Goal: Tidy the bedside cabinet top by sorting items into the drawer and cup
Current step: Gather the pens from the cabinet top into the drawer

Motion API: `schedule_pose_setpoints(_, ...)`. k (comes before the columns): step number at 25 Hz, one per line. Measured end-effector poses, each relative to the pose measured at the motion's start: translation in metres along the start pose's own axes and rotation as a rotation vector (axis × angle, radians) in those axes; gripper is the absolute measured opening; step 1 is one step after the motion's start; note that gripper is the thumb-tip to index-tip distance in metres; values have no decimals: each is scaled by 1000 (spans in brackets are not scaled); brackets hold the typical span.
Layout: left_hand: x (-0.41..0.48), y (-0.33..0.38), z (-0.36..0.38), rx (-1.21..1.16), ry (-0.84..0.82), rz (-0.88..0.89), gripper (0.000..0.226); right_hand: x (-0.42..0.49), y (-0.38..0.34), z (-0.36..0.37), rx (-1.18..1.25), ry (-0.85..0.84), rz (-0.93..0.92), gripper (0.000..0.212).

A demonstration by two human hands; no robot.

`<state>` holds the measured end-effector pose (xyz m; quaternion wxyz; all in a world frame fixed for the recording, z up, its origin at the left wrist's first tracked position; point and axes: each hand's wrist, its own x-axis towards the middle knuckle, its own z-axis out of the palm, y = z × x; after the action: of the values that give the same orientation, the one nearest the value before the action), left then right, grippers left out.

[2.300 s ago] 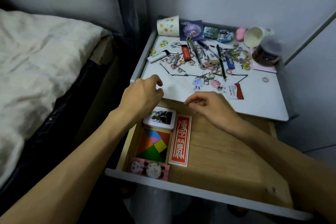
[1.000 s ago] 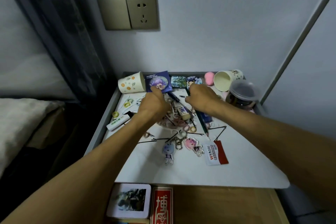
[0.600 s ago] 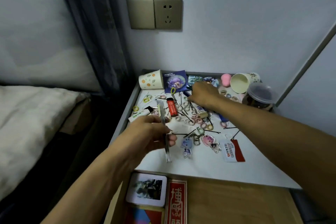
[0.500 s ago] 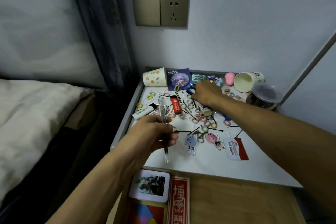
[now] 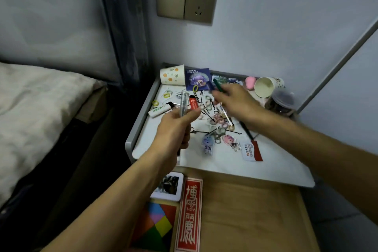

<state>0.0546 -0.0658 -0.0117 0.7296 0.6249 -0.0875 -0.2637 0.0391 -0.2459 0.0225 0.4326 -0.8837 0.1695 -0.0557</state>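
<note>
As we looked down from the head camera, our left hand [image 5: 176,129] was curled round a clear pen [image 5: 182,104], held upright above the white cabinet top [image 5: 276,168]. Our right hand [image 5: 235,102] gripped a green pencil [image 5: 218,87] over the pile of little rings [image 5: 221,120]. A paper cup [image 5: 172,75] lay on its side at the back left, and a second cup [image 5: 266,89] sat at the back right. The drawer [image 5: 255,210] stood open below, with a red card [image 5: 189,215] inside.
</note>
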Motion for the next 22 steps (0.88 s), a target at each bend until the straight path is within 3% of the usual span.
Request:
schedule_pose_setpoints(3, -19, -12, 16, -4, -135, -20, 20, -95, 11, 12, 385, -139, 41, 19)
schedule_pose_setpoints(7, -46, -21, 37, 103, -296, -60, 24, -155, 30, 23, 465, -87, 122, 16)
schedule_pose_setpoints(10, -50, -16, 39, 220, -154, -18, 32, -162, 28, 31, 439, -11, 123, 18)
schedule_pose_setpoints(14, -60, -24, 15, 297, 75, 12, 39, -168, 35, 31, 365, -140, 168, 29)
schedule_pose_setpoints(17, -64, -38, 4, 248, 35, -62, 41, -170, 35, 40, 447, -280, 167, 28)
schedule_pose_setpoints(22, -59, -47, 9, 182, -119, -23, 40, -166, 47, 54, 615, -310, 260, 34)
